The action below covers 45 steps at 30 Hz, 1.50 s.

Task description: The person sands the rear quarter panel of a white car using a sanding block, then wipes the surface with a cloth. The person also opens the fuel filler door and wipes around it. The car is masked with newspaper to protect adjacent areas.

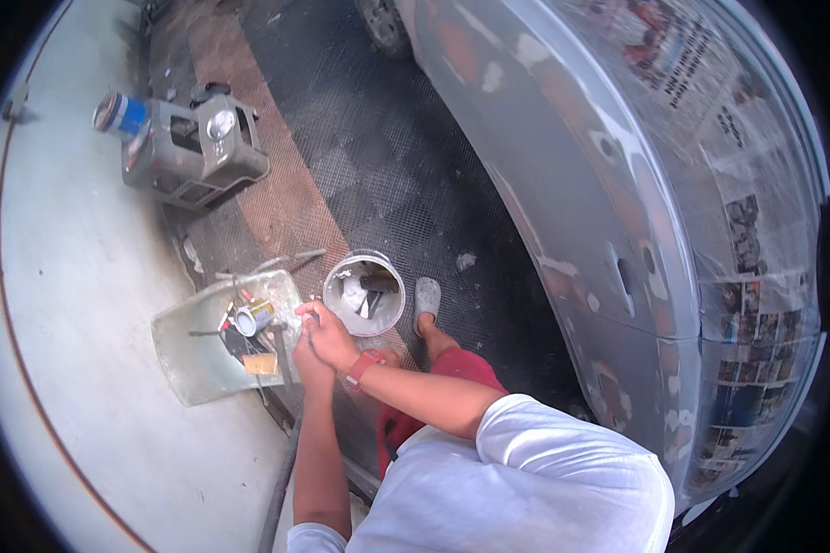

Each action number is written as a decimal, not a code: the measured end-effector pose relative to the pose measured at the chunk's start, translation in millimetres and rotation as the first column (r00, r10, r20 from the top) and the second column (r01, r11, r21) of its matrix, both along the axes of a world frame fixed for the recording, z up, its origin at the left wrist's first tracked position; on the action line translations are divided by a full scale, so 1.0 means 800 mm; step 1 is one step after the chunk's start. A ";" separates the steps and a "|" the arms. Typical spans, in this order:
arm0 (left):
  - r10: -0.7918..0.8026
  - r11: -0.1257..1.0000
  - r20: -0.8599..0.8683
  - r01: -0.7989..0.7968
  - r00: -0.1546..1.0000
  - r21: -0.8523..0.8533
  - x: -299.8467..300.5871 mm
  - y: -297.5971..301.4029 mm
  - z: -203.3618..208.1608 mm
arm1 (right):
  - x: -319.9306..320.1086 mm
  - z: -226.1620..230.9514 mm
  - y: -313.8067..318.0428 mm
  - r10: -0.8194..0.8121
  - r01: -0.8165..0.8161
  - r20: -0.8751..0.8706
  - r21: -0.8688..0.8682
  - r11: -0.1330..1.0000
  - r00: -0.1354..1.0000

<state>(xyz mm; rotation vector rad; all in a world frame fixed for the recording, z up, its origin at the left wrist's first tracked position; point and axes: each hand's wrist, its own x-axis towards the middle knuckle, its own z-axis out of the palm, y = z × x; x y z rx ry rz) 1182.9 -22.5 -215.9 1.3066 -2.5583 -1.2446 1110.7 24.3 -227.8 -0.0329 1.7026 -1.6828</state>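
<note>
My left hand (311,358) and my right hand (330,335) are together in front of me, by the near right edge of a translucent plastic tub (177,343). A red watch (365,366) is on my right wrist. The right fingers are curled over the left hand; whatever they hold, if anything, is hidden. Inside the tub are an open tin can (254,317), a tan block (260,364) and dark tools. Just beyond my right hand stands a white bucket (393,318) with dark and white items in it.
A grey car body (563,175) with sanded patches runs along the right, its windows masked with newspaper (747,230). At the upper left a grey plastic stool (180,157) carries a blue-banded can (120,115). A pale wall (74,369) rises on the left. My clog (428,295) rests on dark matting.
</note>
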 end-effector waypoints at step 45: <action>-0.775 0.230 0.306 0.698 0.553 -0.678 -0.010 -0.117 0.224 | -0.067 0.164 -0.011 0.808 -0.803 0.013 -0.101 0.587 0.589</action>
